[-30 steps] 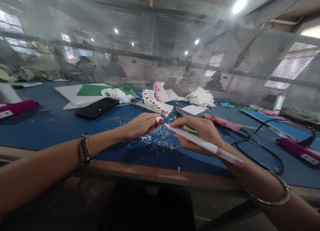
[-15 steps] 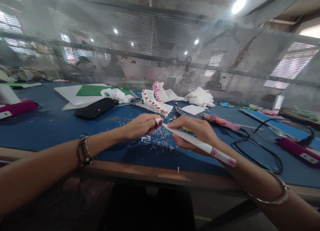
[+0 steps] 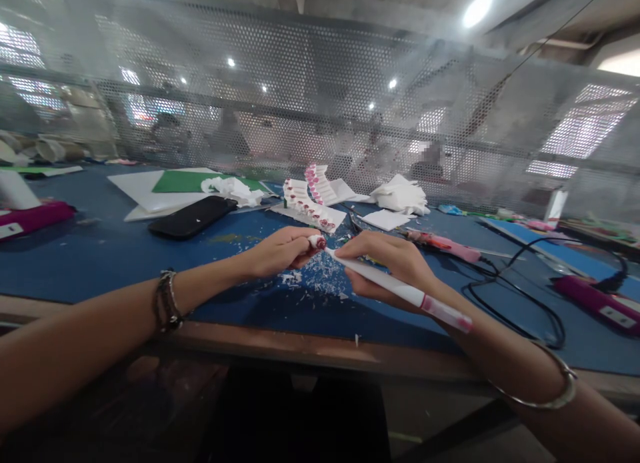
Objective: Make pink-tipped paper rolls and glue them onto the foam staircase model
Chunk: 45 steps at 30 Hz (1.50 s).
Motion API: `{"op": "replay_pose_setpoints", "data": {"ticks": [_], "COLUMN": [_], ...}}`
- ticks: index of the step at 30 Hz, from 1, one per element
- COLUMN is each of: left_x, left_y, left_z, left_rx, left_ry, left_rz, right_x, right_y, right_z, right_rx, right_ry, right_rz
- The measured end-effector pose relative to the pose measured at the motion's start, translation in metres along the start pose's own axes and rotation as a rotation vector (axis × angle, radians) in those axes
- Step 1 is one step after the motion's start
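Note:
Pinched in the fingers of my left hand [image 3: 285, 249] is a small white piece with a dark red end [image 3: 318, 242]; its exact kind is too small to make out. My right hand [image 3: 390, 266] grips a white marker pen [image 3: 387, 284] with a pink rear section. The pen's tip is at the red end of the small piece, touching it or very close. White shavings [image 3: 320, 276] lie scattered under both hands. Behind them, pleated white paper [image 3: 305, 206] carries rows of small red-tipped pieces, and a second pleated strip [image 3: 320, 183] has pink ones.
A black phone [image 3: 193, 217] lies left, beside crumpled tissue [image 3: 235, 191] and green sheet [image 3: 185, 181]. At right are a pink-handled tool [image 3: 450, 247] with a black cable [image 3: 540, 309] and a purple power strip [image 3: 595, 303]. Folded white tissues [image 3: 400, 196] sit before the mesh screen [image 3: 300, 83].
Almost nothing differs. The small piece has turned slightly in my left fingers, its red end facing a little differently. The marker pen and my right hand stay nearly still.

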<state>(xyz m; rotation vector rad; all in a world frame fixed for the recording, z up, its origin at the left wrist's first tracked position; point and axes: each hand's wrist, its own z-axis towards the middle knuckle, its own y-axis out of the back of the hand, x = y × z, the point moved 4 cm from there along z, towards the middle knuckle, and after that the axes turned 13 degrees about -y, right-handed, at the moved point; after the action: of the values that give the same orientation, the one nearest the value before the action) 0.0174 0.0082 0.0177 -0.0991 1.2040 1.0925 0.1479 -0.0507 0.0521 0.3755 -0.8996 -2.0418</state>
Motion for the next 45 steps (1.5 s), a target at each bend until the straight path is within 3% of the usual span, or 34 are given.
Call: {"op": "replay_pose_setpoints", "data": {"ticks": [10, 23, 32, 35, 38, 42, 45], "left_x": [0.003, 0.004, 0.004, 0.006, 0.009, 0.011, 0.011], "left_y": [-0.003, -0.003, -0.004, -0.004, -0.003, -0.002, -0.003], "left_z": [-0.001, -0.002, 0.001, 0.001, 0.001, 0.001, 0.002], "left_rx": [0.054, 0.086, 0.124, 0.142, 0.163, 0.165, 0.16], "left_ry": [0.059, 0.07, 0.004, 0.015, 0.019, -0.022, -0.046], "left_rz": [-0.229, -0.275, -0.329, -0.309, -0.263, -0.209, -0.193], "right_x": [0.003, 0.003, -0.04, -0.055, -0.064, -0.084, -0.108], "right_y": [0.002, 0.003, 0.026, 0.032, 0.033, 0.018, 0.009], "right_z": [0.001, 0.001, 0.0, 0.001, 0.007, 0.017, 0.023], "right_rx": [-0.007, 0.003, -0.254, -0.29, -0.167, 0.275, 0.412], "right_ry": [0.02, -0.004, -0.413, -0.485, -0.501, -0.442, -0.456], "right_rz": [0.064, 0.055, 0.181, 0.1, -0.143, -0.545, -0.641]}}
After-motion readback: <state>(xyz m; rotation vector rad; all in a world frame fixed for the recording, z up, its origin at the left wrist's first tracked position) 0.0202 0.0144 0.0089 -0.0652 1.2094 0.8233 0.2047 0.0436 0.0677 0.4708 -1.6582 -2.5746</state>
